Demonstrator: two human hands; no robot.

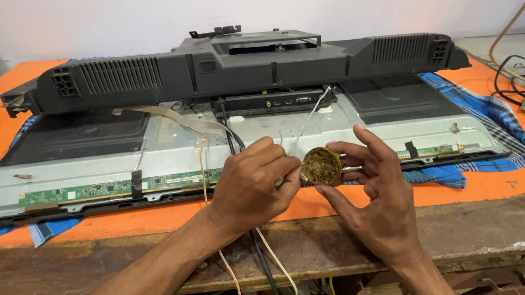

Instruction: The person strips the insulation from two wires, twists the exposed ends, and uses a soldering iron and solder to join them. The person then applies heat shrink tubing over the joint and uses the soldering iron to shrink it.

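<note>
Brown-crusted round tin (321,166) sits pinched in the right hand (377,195) above the tabletop (488,182) edge, while the left hand (252,187), just beside it, grips a thin soldering iron (306,127) whose long axis slants up-right.

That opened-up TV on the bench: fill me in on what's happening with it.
A person's right hand holds a small round tin of brownish paste. The left hand pokes a thin tool at it. Behind lies the flat TV, back up, its black cover lifted and green circuit strip exposed, on an orange table.
</note>
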